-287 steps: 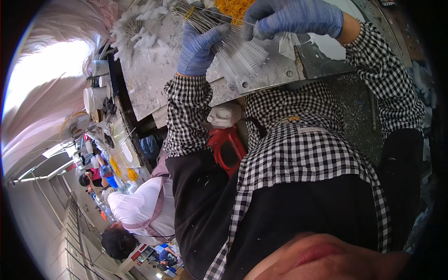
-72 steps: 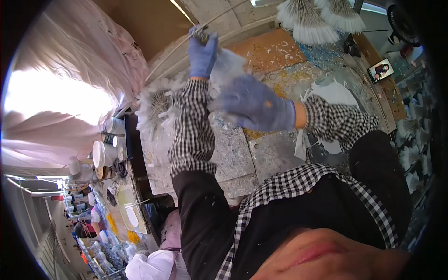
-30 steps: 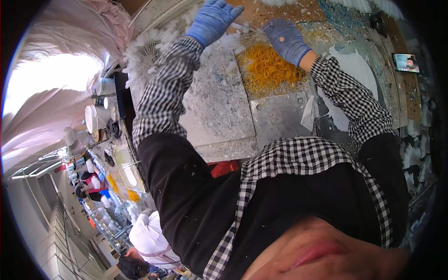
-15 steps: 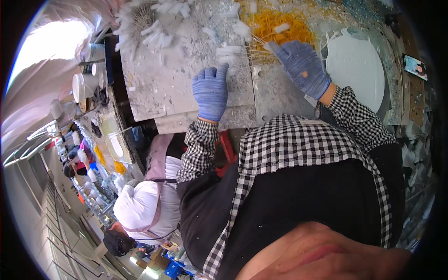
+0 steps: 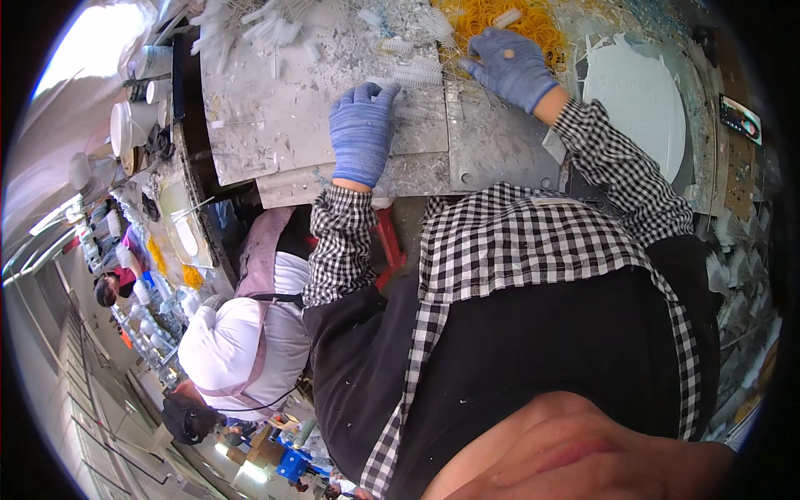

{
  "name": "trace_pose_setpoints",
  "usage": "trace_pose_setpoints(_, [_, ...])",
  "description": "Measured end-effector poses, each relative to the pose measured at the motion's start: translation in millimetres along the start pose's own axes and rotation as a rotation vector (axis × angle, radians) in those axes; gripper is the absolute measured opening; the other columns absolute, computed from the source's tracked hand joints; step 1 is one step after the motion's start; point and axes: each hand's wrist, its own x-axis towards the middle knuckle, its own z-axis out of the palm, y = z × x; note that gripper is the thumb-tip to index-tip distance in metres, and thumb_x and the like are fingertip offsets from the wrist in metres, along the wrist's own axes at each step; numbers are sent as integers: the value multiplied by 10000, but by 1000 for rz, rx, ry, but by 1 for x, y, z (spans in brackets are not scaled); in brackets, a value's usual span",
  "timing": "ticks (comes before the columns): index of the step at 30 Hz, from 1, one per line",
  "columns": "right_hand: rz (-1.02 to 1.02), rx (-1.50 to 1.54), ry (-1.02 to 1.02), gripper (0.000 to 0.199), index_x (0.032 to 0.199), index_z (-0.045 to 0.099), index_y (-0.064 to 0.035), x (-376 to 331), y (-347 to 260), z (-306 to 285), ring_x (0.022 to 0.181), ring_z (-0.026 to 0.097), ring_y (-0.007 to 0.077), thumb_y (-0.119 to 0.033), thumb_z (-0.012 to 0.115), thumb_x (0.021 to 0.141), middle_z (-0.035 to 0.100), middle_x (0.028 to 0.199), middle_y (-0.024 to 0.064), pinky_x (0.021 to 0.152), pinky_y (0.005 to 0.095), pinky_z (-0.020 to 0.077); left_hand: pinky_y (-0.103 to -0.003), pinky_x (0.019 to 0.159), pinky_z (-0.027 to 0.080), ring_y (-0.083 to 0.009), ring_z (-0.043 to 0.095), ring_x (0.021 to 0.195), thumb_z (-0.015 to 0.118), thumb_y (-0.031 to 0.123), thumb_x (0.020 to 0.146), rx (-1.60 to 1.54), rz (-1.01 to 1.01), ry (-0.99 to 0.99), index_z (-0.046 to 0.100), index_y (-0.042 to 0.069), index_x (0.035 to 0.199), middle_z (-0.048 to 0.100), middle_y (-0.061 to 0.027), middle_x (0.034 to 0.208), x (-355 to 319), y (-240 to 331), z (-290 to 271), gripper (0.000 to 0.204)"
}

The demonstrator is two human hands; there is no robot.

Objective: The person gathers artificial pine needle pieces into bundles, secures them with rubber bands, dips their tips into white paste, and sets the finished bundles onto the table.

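My left hand (image 5: 362, 137), in a blue knit glove, is closed at the left end of a small bunch of white bristle brushes (image 5: 415, 75) on the worktable. These brushes have thin wire stems. My right hand (image 5: 510, 68), gloved the same way, is at the near left edge of a pile of yellow rubber bands (image 5: 537, 35). Its thumb and forefinger look apart, and I see nothing held between them; the other fingers are partly hidden. One more white brush (image 5: 507, 17) lies on the bands.
More loose brushes (image 5: 275, 29) lie at the far left of the stained worktable (image 5: 275, 125). A round patch of white paste (image 5: 637, 108) is on the right, with a phone (image 5: 740, 118) beyond. A co-worker in white (image 5: 242, 350) sits at left, near white buckets (image 5: 132, 127).
My right hand has moved away and slightly left, from the wire stems to the rubber bands. My left hand stays by the brushes. The view has shifted a little.
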Motion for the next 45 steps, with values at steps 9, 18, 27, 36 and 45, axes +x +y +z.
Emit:
trace_pose_setpoints(9, [-24, 267, 156, 288, 984, 698, -101, -2, -3, -1, 780, 645, 219, -375, 629, 928, 666, 877, 57, 740, 350, 524, -316, 767, 505, -198, 607, 860, 795, 126, 764, -428, -105, 224, 642, 130, 1229, 648, -68, 992, 12, 17, -30, 489])
trace_pose_setpoints(18, [-98, 536, 175, 358, 1016, 724, -125, -12, -8, -9, 898, 666, 227, -443, 578, 942, 683, 991, 53, 827, 362, 539, -216, 610, 507, -92, 619, 720, 729, 207, 898, -1589, -592, 289, 675, -18, 1048, 677, -67, 870, 25, 36, -15, 276])
trace_pose_setpoints(27, [-363, 580, 66, 372, 1179, 663, -111, -30, -22, 2, 1110, 625, 232, -391, 491, 1005, 643, 1224, 94, 944, 367, 500, -216, 615, 491, -91, 599, 705, 708, 248, 920, -1717, -623, 319, 683, -22, 1080, 665, -54, 835, -4, 54, -15, 315])
trace_pose_setpoints(36, [215, 1450, -585, 460, 1039, 671, -34, -73, -30, -26, 747, 591, 137, -479, 589, 960, 589, 799, 8, 721, 257, 507, -262, 744, 516, -123, 630, 848, 700, 74, 900, -1686, -300, 319, 681, 9, 1032, 680, -61, 945, -37, 93, -6, 148])
trace_pose_setpoints(45, [232, 1419, -662, 367, 901, 653, -45, -86, -35, -43, 549, 434, 53, -405, 617, 961, 522, 657, -34, 518, 208, 337, -268, 761, 516, -148, 645, 856, 698, 29, 866, -1705, -168, 282, 714, 24, 970, 693, -79, 979, -47, 93, 4, 106])
